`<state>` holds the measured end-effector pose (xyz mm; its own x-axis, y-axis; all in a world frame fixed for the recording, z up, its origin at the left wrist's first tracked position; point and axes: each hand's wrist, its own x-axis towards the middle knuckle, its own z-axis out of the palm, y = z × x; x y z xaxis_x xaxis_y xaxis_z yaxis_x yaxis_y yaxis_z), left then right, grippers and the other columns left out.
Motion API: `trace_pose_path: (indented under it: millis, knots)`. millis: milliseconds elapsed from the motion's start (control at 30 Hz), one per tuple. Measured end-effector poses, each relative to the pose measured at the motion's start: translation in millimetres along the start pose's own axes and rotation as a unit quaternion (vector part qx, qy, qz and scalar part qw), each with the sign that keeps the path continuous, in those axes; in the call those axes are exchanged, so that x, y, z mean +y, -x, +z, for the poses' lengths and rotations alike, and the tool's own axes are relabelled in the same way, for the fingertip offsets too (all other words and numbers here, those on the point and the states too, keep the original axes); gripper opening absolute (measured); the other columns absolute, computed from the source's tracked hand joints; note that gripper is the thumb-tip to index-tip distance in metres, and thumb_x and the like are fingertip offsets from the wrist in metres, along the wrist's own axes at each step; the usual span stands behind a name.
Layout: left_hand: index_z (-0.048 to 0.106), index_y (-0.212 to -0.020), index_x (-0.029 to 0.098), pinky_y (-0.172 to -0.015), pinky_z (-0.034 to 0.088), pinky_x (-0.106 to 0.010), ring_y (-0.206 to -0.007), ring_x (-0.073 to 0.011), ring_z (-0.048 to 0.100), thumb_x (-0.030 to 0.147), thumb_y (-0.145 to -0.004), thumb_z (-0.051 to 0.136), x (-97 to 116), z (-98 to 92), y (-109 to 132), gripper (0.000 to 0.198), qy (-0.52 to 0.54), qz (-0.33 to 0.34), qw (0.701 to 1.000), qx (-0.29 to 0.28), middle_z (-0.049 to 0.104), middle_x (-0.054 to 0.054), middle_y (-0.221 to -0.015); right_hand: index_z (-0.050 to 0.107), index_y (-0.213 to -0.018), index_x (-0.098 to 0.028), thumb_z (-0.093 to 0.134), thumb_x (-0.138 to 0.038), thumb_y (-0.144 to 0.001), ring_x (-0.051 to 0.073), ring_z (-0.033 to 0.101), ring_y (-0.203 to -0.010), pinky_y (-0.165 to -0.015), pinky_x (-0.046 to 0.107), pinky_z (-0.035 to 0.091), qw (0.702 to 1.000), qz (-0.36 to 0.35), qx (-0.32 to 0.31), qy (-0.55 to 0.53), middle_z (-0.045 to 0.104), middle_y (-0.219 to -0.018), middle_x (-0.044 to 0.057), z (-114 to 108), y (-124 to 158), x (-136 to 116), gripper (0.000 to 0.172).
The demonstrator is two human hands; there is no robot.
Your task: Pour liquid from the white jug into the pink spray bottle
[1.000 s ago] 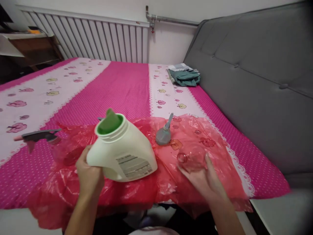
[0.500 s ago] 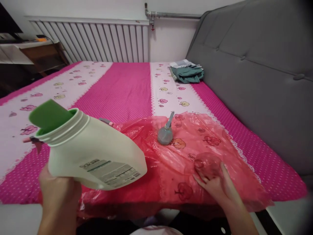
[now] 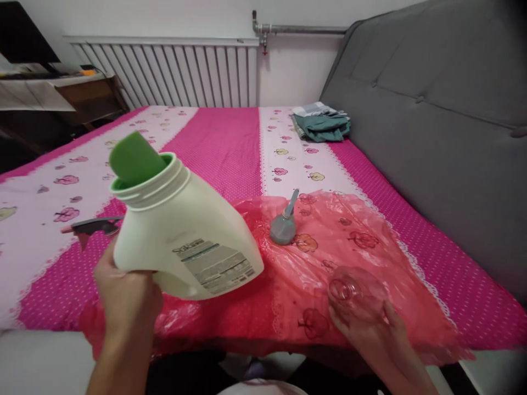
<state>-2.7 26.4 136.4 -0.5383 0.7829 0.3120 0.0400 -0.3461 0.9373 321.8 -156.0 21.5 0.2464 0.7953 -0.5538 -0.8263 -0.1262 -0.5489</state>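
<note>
My left hand is wrapped round the handle of a large white detergent bottle, which is tilted with its uncapped mouth toward the upper left. A green pour spout sticks out of that mouth. In my right hand lies a clear, empty-looking bottle, tipped so its round opening faces left. Between the hands, a small round grey bottle with a long nozzle stands on a translucent red plastic sheet. Partly behind the detergent bottle is a grey and pink spray trigger.
The red sheet covers the near part of a bed with a pink patterned bedspread. Folded clothes lie against the grey headboard. A radiator lines the far wall; a desk with a monitor stands at left.
My left hand has brought the detergent bottle right and upward. The clear bottle in my right hand has turned and shows its opening more plainly. The view has shifted slightly left.
</note>
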Motion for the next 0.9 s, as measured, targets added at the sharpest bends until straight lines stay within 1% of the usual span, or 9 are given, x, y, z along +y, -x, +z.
trace_pose_path:
  millis: [100, 167, 267, 367, 467, 567, 733, 800, 900]
  knots:
    - [0.076, -0.090, 0.013, -0.073, 0.059, -0.024, -0.077, -0.0129, 0.065, 0.015, -0.052, 0.088, -7, 6.4, 3, 0.040, 0.010, -0.011, 1.000, -0.022, 0.076, -0.003, -0.091, 0.077, -0.121, -0.031, 0.095, -0.063, -0.062, 0.030, 0.065, -0.122, -0.104, 0.045, 0.057, 0.998, -0.031, -0.057, -0.014, 0.061, -0.138, 0.011, 10, 9, 1, 0.070]
    - [0.075, -0.090, 0.013, -0.067, 0.056, -0.021, -0.072, -0.0113, 0.062, 0.013, -0.052, 0.086, -10, 11.5, 9, 0.039, 0.000, -0.022, 0.999, -0.039, 0.074, -0.001, -0.085, 0.078, -0.121, -0.032, 0.097, -0.060, -0.059, 0.033, 0.062, -0.127, -0.111, 0.051, 0.051, 0.997, -0.046, -0.065, -0.006, 0.063, -0.136, 0.011, 12, 14, -1, 0.072]
    - [0.073, -0.085, 0.014, -0.059, 0.050, -0.019, -0.065, -0.0101, 0.058, 0.014, -0.054, 0.082, -12, 22.7, 25, 0.033, -0.011, -0.027, 0.997, -0.072, 0.070, 0.003, -0.076, 0.079, -0.116, -0.035, 0.097, -0.065, -0.056, 0.036, 0.057, -0.134, -0.122, 0.061, 0.035, 0.997, -0.067, -0.043, -0.009, 0.065, -0.133, 0.008, 12, 14, -6, 0.069]
    - [0.072, -0.085, 0.015, -0.058, 0.048, -0.019, -0.062, -0.0102, 0.057, 0.016, -0.056, 0.077, -14, 38.5, 44, 0.029, -0.011, -0.048, 0.993, -0.106, 0.069, 0.003, -0.074, 0.076, -0.119, -0.037, 0.095, -0.071, -0.057, 0.036, 0.054, -0.137, -0.125, 0.067, 0.022, 0.996, -0.091, -0.007, -0.020, 0.063, -0.136, 0.008, 8, 10, -11, 0.073]
    - [0.070, -0.084, 0.015, -0.060, 0.049, -0.019, -0.065, -0.0116, 0.060, 0.013, -0.058, 0.072, -20, 56.7, 64, 0.026, 0.025, -0.074, 0.988, -0.134, 0.069, 0.003, -0.073, 0.069, -0.132, -0.035, 0.094, -0.074, -0.054, 0.035, 0.056, -0.134, -0.125, 0.067, 0.022, 0.991, -0.133, 0.025, -0.011, 0.063, -0.133, 0.013, 3, 7, -17, 0.091]
    - [0.069, -0.085, 0.016, -0.062, 0.048, -0.019, -0.068, -0.0125, 0.062, 0.010, -0.061, 0.068, -28, 75.9, 82, 0.024, 0.050, -0.067, 0.983, -0.161, 0.071, 0.003, -0.076, 0.061, -0.140, -0.035, 0.094, -0.075, -0.052, 0.036, 0.054, -0.136, -0.125, 0.067, 0.022, 0.981, -0.188, 0.048, 0.014, 0.063, -0.132, 0.013, -5, 9, -25, 0.102]
    - [0.068, -0.083, 0.017, -0.065, 0.047, -0.020, -0.072, -0.0143, 0.063, 0.011, -0.062, 0.064, -45, 105.2, 107, 0.023, 0.058, -0.057, 0.978, -0.194, 0.070, 0.002, -0.077, 0.063, -0.133, -0.033, 0.090, -0.076, -0.057, 0.036, 0.047, -0.144, -0.128, 0.064, 0.021, 0.969, -0.231, 0.067, 0.063, 0.059, -0.139, 0.011, -23, 11, -34, 0.091]
    - [0.067, -0.084, 0.018, -0.066, 0.047, -0.021, -0.073, -0.0152, 0.063, 0.012, -0.062, 0.062, -52, 112.6, 115, 0.023, 0.051, -0.068, 0.975, -0.205, 0.069, 0.002, -0.078, 0.064, -0.134, -0.030, 0.090, -0.075, -0.056, 0.037, 0.044, -0.145, -0.129, 0.061, 0.024, 0.961, -0.250, 0.074, 0.092, 0.056, -0.143, 0.011, -32, 10, -34, 0.094]
    - [0.067, -0.083, 0.018, -0.066, 0.046, -0.022, -0.073, -0.0162, 0.063, 0.011, -0.062, 0.059, -62, 117.0, 127, 0.024, 0.037, -0.073, 0.972, -0.220, 0.069, 0.001, -0.077, 0.060, -0.143, -0.028, 0.089, -0.074, -0.055, 0.040, 0.045, -0.144, -0.126, 0.061, 0.032, 0.951, -0.281, 0.058, 0.118, 0.054, -0.146, 0.013, -48, 6, -32, 0.104]
